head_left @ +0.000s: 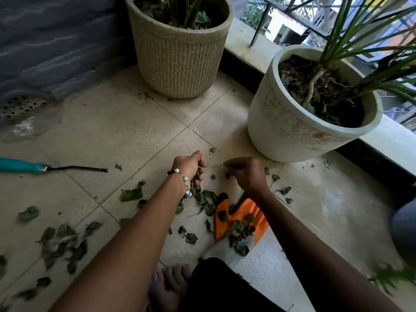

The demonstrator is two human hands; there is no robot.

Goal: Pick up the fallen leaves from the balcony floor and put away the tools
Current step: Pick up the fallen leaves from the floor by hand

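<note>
Dry green leaves [64, 243] lie scattered over the tiled balcony floor [117, 122], thickest at the lower left and centre. My left hand [190, 166], with a beaded bracelet on the wrist, grips a bunch of leaves just above the floor. My right hand [244, 172] hovers close beside it, fingers curled down over small leaf bits [212, 176]; whether it holds any is hidden. An orange and black glove [240, 216] lies under my right forearm with leaves on it. A teal-handled tool [24, 166] with a dark metal shaft lies at the left.
A ribbed beige plant pot [180, 55] stands at the back centre. A white plant pot [299, 122] stands right, beside the ledge and railing [265, 23]. A floor drain [21, 106] sits at far left. My bare foot [171, 284] is at the bottom.
</note>
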